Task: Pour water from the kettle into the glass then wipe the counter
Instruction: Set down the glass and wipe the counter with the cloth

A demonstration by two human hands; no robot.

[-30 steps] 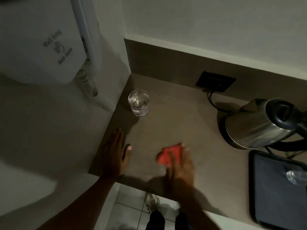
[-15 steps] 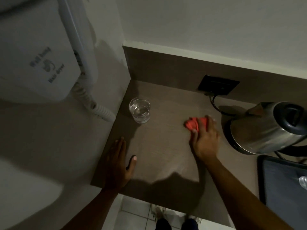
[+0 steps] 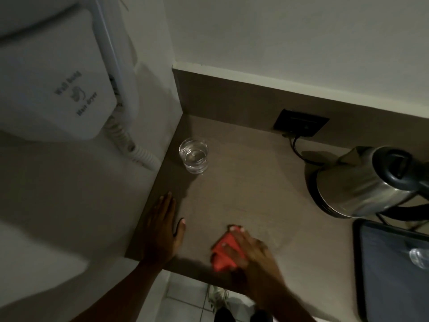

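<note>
A clear glass (image 3: 193, 155) holding water stands on the brown counter (image 3: 250, 182) near the back left corner. The steel kettle (image 3: 362, 182) with a black lid sits on its base at the right, its cord running to a wall socket (image 3: 301, 125). My right hand (image 3: 253, 254) presses a folded red cloth (image 3: 224, 252) flat onto the counter near the front edge. My left hand (image 3: 162, 231) lies flat, fingers spread, on the counter's front left corner, empty.
A white wall-mounted hair dryer (image 3: 58, 89) with a coiled cord hangs on the left wall. A dark tray (image 3: 392, 270) holding a clear plastic item lies at the right front. Tiled floor and shoes show below the counter edge.
My right hand has slid the red cloth from beside the kettle back toward the front edge, after going out from there before. The left hand, glass and kettle stayed put.
</note>
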